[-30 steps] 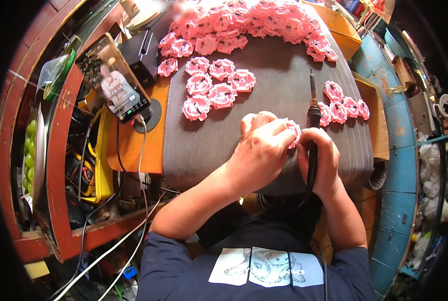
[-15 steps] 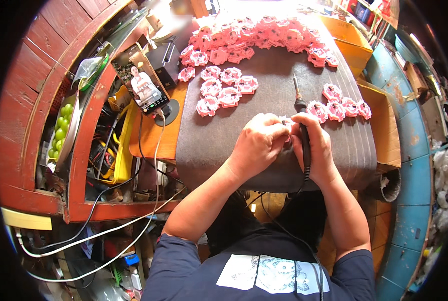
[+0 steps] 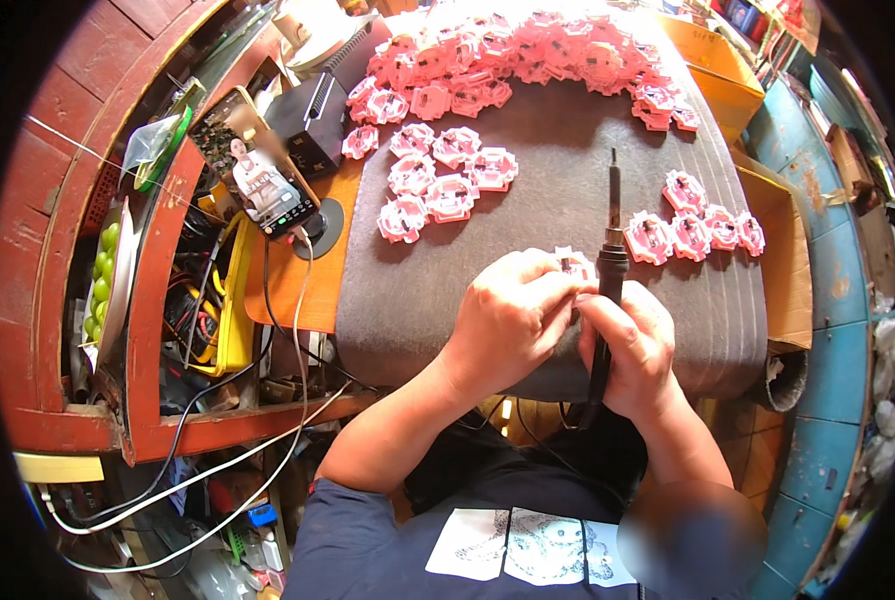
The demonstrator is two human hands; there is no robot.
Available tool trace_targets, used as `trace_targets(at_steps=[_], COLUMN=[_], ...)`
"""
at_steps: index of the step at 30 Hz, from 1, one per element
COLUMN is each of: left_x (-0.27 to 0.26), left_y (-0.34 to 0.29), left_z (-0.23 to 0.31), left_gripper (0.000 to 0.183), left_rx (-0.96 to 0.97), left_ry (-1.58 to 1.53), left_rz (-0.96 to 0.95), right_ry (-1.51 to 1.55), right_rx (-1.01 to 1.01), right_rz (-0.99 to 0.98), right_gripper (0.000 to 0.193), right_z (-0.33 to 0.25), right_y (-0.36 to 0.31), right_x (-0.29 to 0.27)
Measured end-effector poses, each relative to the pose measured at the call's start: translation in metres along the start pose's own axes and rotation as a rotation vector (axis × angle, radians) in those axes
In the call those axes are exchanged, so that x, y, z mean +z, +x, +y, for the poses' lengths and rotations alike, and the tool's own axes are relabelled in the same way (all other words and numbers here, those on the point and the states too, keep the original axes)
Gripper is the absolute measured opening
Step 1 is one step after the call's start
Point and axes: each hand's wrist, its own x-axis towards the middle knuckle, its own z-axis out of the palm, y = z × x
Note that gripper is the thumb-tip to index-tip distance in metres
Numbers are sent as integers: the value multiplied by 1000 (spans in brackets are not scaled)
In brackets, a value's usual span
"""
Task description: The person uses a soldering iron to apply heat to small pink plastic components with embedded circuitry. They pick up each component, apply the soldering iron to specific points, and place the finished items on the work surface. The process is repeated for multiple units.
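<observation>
My left hand (image 3: 512, 315) pinches a small pink plastic part (image 3: 575, 263) between thumb and fingers above the near half of the dark mat. Most of that part is hidden behind my fingertips. A black-handled soldering iron (image 3: 613, 262) lies in the grip of my right hand (image 3: 635, 345), its tip pointing away from me. My right thumb and fingertips meet the left fingertips just below the part. Several matching pink parts (image 3: 451, 198) lie in a group left of my hands. Another small group of pink parts (image 3: 691, 236) rests to the right.
Along the far side of the dark mat (image 3: 557, 150) spreads a large heap of pink parts (image 3: 487, 60). A phone (image 3: 255, 165) on a stand shows a person, beside a black box (image 3: 309, 122). Cardboard boxes (image 3: 777, 255) border the right side. Cables (image 3: 217, 470) hang at lower left.
Both hands have come slightly nearer to me. The soldering iron has swung more upright in the picture, and more of the pink part shows above my left fingertips. The whole view has shifted a little.
</observation>
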Motion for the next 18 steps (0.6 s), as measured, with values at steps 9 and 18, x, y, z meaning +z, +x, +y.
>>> trace_targets(at_steps=[9,18], left_x=[-3,-5], left_y=[2,3], left_z=[-2,3], left_gripper=[22,13], left_rx=[-100,-172], left_ry=[-136,-56], left_rz=[28,-1], right_ry=[-12,160], right_rx=[80,92], right_rz=[-79,54], right_gripper=[50,53], right_z=[-1,7], right_y=[6,-25], right_x=[0,-29])
